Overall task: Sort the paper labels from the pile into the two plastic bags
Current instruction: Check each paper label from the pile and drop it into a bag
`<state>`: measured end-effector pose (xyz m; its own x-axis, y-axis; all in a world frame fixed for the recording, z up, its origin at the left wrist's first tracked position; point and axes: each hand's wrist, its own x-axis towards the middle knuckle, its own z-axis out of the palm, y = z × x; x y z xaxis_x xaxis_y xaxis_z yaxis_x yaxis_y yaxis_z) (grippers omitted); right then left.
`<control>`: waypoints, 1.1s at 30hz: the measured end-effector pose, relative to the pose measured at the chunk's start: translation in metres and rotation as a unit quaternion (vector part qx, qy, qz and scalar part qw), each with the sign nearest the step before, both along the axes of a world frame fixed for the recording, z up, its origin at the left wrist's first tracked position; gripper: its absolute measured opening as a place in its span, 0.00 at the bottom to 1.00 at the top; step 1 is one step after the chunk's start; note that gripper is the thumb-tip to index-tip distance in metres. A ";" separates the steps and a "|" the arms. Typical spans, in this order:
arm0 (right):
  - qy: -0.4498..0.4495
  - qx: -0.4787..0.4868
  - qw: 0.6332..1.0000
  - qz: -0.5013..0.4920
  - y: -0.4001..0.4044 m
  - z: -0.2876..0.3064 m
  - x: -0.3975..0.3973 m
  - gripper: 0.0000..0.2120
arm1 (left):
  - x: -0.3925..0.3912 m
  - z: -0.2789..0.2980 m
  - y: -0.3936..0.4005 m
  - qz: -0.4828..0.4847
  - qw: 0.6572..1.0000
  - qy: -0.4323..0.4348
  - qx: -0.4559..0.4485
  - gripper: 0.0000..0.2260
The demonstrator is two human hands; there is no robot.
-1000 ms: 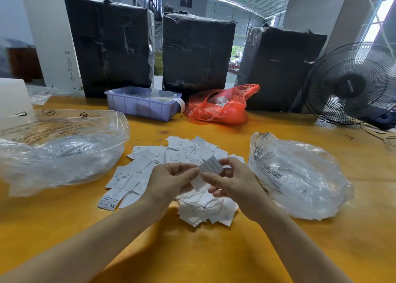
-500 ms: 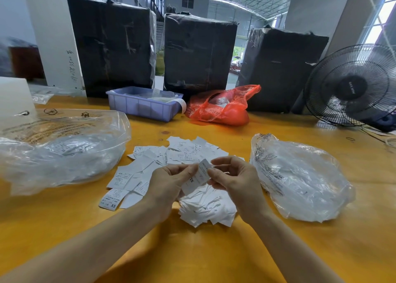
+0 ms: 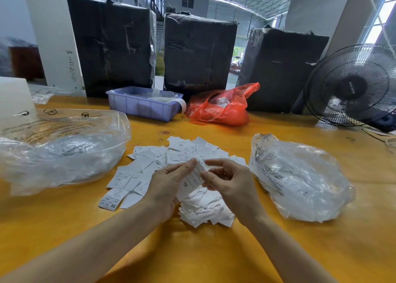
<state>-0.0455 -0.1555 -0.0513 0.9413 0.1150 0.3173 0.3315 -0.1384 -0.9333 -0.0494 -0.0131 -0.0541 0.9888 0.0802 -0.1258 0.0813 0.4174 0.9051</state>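
A pile of white paper labels (image 3: 150,169) is spread on the yellow table in front of me. Above its near edge, my left hand (image 3: 167,186) holds a small stack of labels (image 3: 190,184) whose top one reads XL. My right hand (image 3: 229,179) pinches the right edge of that stack with thumb and fingertips. A large clear plastic bag (image 3: 60,149) with labels inside lies to the left of the pile. A smaller clear plastic bag (image 3: 300,179), also holding labels, lies to the right.
At the back of the yellow table (image 3: 203,250) stand a blue plastic tray (image 3: 143,104) and a red plastic bag (image 3: 222,109). Three black wrapped bales (image 3: 199,53) rise behind them. A black fan (image 3: 351,87) stands at the far right, a white block (image 3: 15,98) at the far left.
Both hands have stayed over the pile's near edge. The labels between them turned and slid down into the left hand, so the XL print now faces me.
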 end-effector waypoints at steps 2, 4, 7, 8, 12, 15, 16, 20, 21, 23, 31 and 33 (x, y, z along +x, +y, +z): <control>-0.015 -0.010 1.000 -0.003 -0.002 0.000 0.001 0.07 | 0.000 0.001 0.001 -0.018 1.000 0.009 0.012 0.12; -0.020 -0.013 1.000 -0.020 -0.004 0.002 0.003 0.07 | 0.003 0.002 0.004 -0.040 0.998 0.025 0.033 0.11; -0.016 0.006 0.999 -0.052 -0.009 0.004 0.005 0.07 | 0.010 0.001 0.010 -0.066 0.993 0.049 0.086 0.17; -0.015 0.013 0.998 -0.063 -0.011 0.004 0.006 0.06 | 0.011 0.001 0.012 -0.075 0.991 0.050 0.100 0.18; -0.016 0.029 0.996 -0.081 -0.012 0.003 0.006 0.03 | 0.015 -0.002 0.019 -0.120 0.972 0.007 0.200 0.08; -0.022 0.037 0.996 -0.084 -0.010 0.002 0.006 0.03 | 0.016 -0.001 0.021 -0.124 0.965 -0.006 0.231 0.05; -0.022 0.041 0.996 -0.081 -0.011 0.002 0.006 0.03 | 0.017 0.001 0.024 -0.117 0.963 -0.006 0.241 0.05; -0.028 0.038 0.996 -0.074 -0.014 0.003 0.006 0.06 | 0.030 0.030 0.059 0.002 0.960 -0.050 0.275 0.03; -0.035 0.034 0.996 -0.079 -0.015 0.003 0.007 0.06 | 0.035 0.040 0.076 0.052 0.955 -0.067 0.286 0.03; -0.055 0.024 0.994 -0.095 -0.020 0.005 0.011 0.07 | 0.041 0.055 0.117 0.166 0.917 -0.093 0.352 0.05; -0.162 -0.085 0.951 -0.251 -0.068 0.009 0.039 0.09 | 0.044 0.038 0.233 0.284 0.710 0.079 0.640 0.06; -0.133 -0.165 0.936 -0.282 -0.091 0.003 0.052 0.07 | 0.045 0.029 0.236 0.279 0.680 0.099 0.670 0.06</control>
<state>0.0066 -0.2467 -0.0481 0.7750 -0.2435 0.5832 0.3331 -0.6269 -0.7043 -0.0045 0.2233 -0.0252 0.7312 0.6107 0.3039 0.4251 -0.7564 0.4972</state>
